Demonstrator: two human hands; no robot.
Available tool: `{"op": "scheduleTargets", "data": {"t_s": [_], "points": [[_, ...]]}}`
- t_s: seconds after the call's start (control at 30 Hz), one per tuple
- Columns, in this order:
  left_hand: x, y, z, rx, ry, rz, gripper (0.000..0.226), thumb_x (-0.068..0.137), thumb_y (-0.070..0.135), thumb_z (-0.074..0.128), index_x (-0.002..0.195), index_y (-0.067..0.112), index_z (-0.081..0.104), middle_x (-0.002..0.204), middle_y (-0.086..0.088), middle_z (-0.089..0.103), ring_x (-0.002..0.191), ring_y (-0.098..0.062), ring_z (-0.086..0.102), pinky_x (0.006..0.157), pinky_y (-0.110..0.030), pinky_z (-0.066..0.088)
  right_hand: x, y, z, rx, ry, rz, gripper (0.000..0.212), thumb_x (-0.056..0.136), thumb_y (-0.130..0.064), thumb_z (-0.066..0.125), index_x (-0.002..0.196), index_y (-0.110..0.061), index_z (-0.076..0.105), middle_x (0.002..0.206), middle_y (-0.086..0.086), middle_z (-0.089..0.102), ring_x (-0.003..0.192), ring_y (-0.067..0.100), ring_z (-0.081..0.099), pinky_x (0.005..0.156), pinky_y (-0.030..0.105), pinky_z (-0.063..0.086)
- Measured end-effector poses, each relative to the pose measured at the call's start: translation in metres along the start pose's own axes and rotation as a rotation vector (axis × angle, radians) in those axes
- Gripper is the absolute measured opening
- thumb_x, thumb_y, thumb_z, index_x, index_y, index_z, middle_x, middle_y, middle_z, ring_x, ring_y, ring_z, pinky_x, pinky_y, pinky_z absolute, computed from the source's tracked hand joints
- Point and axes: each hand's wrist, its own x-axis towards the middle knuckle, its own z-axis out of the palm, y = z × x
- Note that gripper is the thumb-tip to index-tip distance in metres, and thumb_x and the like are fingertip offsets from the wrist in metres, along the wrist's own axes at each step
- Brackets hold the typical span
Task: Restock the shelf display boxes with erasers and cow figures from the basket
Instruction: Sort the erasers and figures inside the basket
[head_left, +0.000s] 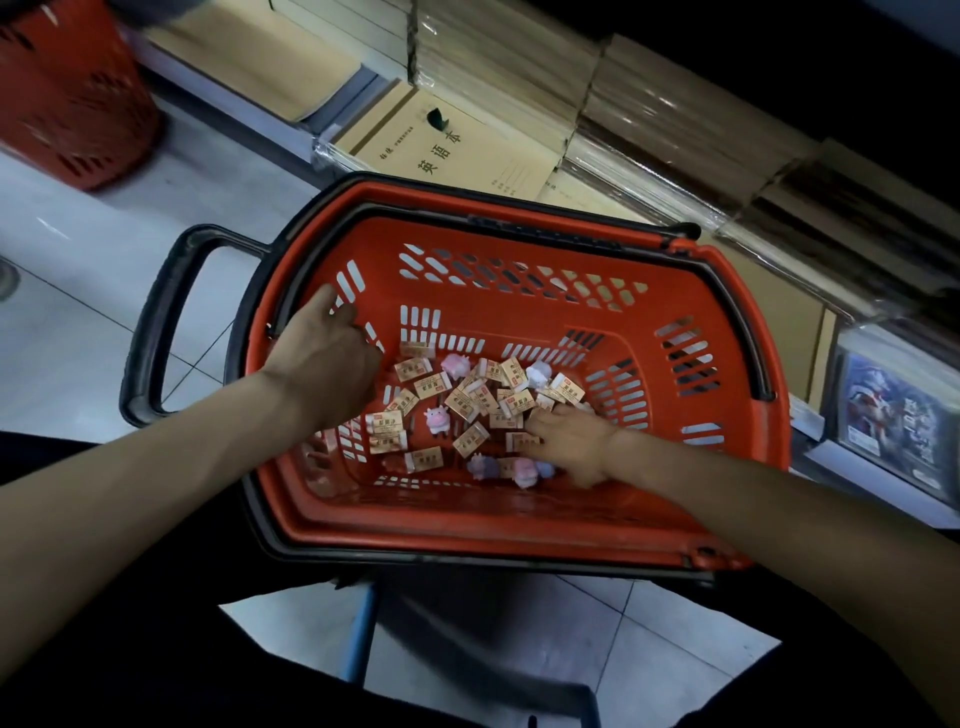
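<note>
A red basket (519, 525) with a black rim and handle stands in front of me. On its bottom lies a heap of beige-wrapped erasers (467, 400) mixed with small cow figures: a white one (435, 419), pink ones (455, 365) and lilac ones (483, 466). My left hand (327, 358) reaches in at the left wall with its back toward me; its fingers point down beside the erasers and are hidden. My right hand (574, 441) lies on the right side of the heap, fingers curled over an eraser (521, 441).
A second red basket (78, 104) stands on the tiled floor at the upper left. Stacks of shrink-wrapped brown notebooks (447, 145) fill the low shelf behind the basket. Printed packs (893, 426) sit at the right. A blue stool leg (359, 639) shows below.
</note>
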Motion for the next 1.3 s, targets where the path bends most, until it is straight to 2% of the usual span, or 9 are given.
{"op": "scheduleTargets", "data": {"t_s": [0.1,0.2,0.33,0.5,0.8,0.93,1.03,1.17,1.3], "points": [[-0.002,0.0,-0.003,-0.016,-0.004,-0.006,0.04,0.101,0.054,0.039,0.116,0.028,0.065,0.116,0.006,0.071,0.123,-0.023,0.054,0.111,-0.045,0.027,0.023,-0.021,-0.002,-0.111,0.066,-0.127,0.067,0.094,-0.019,0.064,0.154,-0.025,0.036,0.141,0.016,0.049,0.132,0.037,0.045,0.094,0.048,0.049],[-0.002,0.001,-0.003,-0.02,0.002,-0.009,0.041,0.101,0.055,0.04,0.118,0.027,0.065,0.118,0.006,0.071,0.124,-0.023,0.054,0.112,-0.045,0.025,0.047,-0.032,0.007,-0.24,0.126,-0.232,0.057,0.105,-0.057,0.039,0.15,-0.022,0.044,0.147,0.014,0.048,0.132,0.038,0.047,0.104,0.049,0.045],[-0.001,0.0,0.001,-0.028,-0.002,-0.02,0.044,0.099,0.057,0.041,0.121,0.028,0.066,0.119,0.006,0.071,0.126,-0.024,0.052,0.113,-0.046,0.024,0.05,-0.037,0.0,-0.094,0.067,-0.21,0.069,0.1,-0.008,0.058,0.159,-0.02,0.025,0.15,0.019,0.041,0.121,0.038,0.056,0.069,0.04,0.051],[0.003,-0.001,0.005,-0.032,-0.022,-0.021,0.044,0.099,0.059,0.04,0.117,0.03,0.068,0.113,0.009,0.072,0.124,-0.022,0.052,0.111,-0.046,0.023,0.053,-0.047,-0.017,0.0,0.021,-0.188,0.077,0.096,0.009,0.055,0.16,-0.019,0.023,0.164,0.024,0.018,0.141,0.043,0.041,0.085,0.047,0.055],[0.002,0.0,-0.004,-0.051,-0.056,-0.033,0.046,0.1,0.058,0.039,0.127,0.029,0.063,0.123,0.009,0.069,0.13,-0.022,0.048,0.114,-0.046,0.021,0.027,-0.023,-0.011,0.0,-0.104,-0.111,0.063,0.102,-0.008,0.052,0.158,-0.028,0.031,0.143,0.022,0.044,0.125,0.04,0.054,0.068,0.039,0.043],[0.0,0.001,-0.004,-0.064,-0.049,-0.034,0.045,0.1,0.057,0.042,0.128,0.028,0.063,0.126,0.007,0.069,0.132,-0.023,0.048,0.116,-0.046,0.02,0.035,-0.029,-0.015,0.007,-0.16,-0.056,0.052,0.106,-0.017,0.044,0.157,-0.025,0.032,0.154,0.023,0.038,0.13,0.042,0.051,0.083,0.045,0.055],[0.001,0.001,-0.002,-0.067,-0.05,-0.041,0.043,0.099,0.057,0.042,0.122,0.029,0.066,0.121,0.008,0.071,0.127,-0.022,0.051,0.114,-0.046,0.02,0.035,-0.033,-0.019,0.001,-0.147,-0.089,0.048,0.109,-0.024,0.037,0.157,-0.019,0.033,0.156,0.022,0.036,0.135,0.041,0.048,0.095,0.047,0.05],[0.0,0.002,-0.003,-0.073,-0.066,-0.051,0.044,0.1,0.057,0.043,0.127,0.028,0.062,0.126,0.007,0.069,0.131,-0.023,0.049,0.116,-0.047,0.019,0.008,-0.008,-0.007,0.097,-0.045,0.011,0.051,0.105,-0.021,0.046,0.155,-0.023,0.037,0.145,0.021,0.046,0.117,0.039,0.059,0.08,0.042,0.049],[-0.003,0.004,-0.014,-0.078,-0.082,-0.051,0.047,0.103,0.052,0.042,0.139,0.024,0.055,0.135,0.005,0.065,0.138,-0.025,0.043,0.121,-0.049,0.014,-0.022,0.019,0.014,0.102,-0.211,0.161,0.053,0.1,-0.016,0.051,0.151,-0.024,0.038,0.14,0.019,0.049,0.114,0.037,0.059,0.08,0.039,0.05]]}}
